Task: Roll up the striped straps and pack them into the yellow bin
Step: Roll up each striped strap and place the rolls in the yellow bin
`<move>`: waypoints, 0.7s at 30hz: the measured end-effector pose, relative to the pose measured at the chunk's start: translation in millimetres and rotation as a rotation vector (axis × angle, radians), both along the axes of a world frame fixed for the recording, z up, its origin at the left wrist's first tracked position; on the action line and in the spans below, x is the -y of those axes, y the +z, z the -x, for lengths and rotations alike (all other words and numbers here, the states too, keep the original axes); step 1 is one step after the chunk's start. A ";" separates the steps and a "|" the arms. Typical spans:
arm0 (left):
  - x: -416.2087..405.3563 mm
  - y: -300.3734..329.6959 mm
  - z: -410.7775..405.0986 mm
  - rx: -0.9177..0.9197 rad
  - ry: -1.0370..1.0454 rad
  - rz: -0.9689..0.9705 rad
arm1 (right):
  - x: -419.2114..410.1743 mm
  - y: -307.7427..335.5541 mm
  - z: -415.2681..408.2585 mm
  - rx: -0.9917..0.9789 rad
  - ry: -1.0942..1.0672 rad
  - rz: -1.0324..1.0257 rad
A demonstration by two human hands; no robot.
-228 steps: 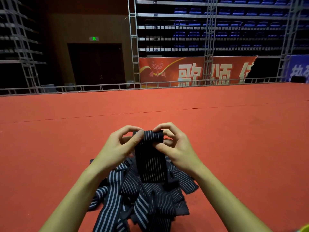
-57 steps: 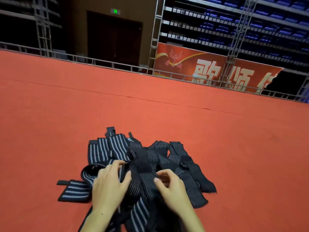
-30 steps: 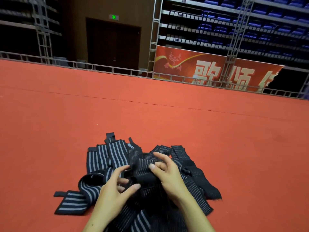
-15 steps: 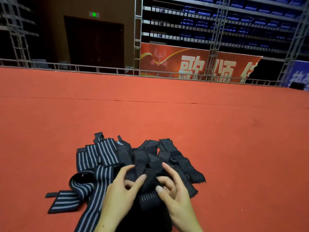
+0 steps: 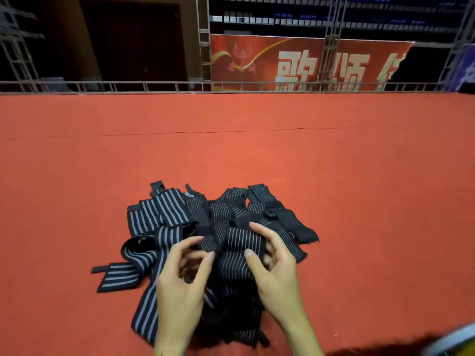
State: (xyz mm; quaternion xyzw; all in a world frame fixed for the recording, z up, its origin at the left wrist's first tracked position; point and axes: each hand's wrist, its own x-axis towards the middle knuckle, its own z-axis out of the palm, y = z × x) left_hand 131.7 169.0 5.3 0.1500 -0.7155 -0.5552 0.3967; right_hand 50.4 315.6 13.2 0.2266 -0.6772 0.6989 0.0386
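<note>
gripping one thin-striped strap (image 5: 240,249) by its upper end, the right hand (image 5: 276,276) curls around its right edge, thumb on the face and fingers tucked behind, probably to find the end so a roll can start. the left hand (image 5: 180,291) sits just to the left of it, half closed, thumb and forefinger nearly pinched. whether it actually has cloth between them i cannot tell. the strap lies on top of the pile of striped straps (image 5: 205,227), which spreads away from both hands on the red carpet (image 5: 359,188); the broad-striped ones trail off beyond the left hand. the near part of the pile is dark and runs under the wrists, so its layers are hard to separate. only a yellow corner, likely the yellow bin (image 5: 460,349), shows below the right forearm, cut off by the frame.
</note>
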 end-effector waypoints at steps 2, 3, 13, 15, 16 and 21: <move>8.1 1.5 -3.3 -0.045 0.068 -0.073 | -1.9 3.9 -4.7 0.007 0.014 -0.006; 12.8 3.2 -4.5 -0.063 0.102 -0.106 | -4.1 5.1 -6.3 0.008 0.018 -0.010; 24.1 36.8 -10.5 -0.089 0.019 -0.219 | -15.6 20.1 -10.2 -0.013 0.278 0.078; 27.7 45.9 -6.1 -0.089 -0.030 -0.226 | -12.0 31.0 -8.3 -0.054 0.330 0.068; 29.4 51.3 -4.2 -0.095 -0.049 -0.226 | -9.1 36.2 -7.4 -0.070 0.346 0.051; 29.7 77.9 1.7 -0.162 -0.151 -0.281 | 3.5 47.8 2.4 -0.062 0.280 0.064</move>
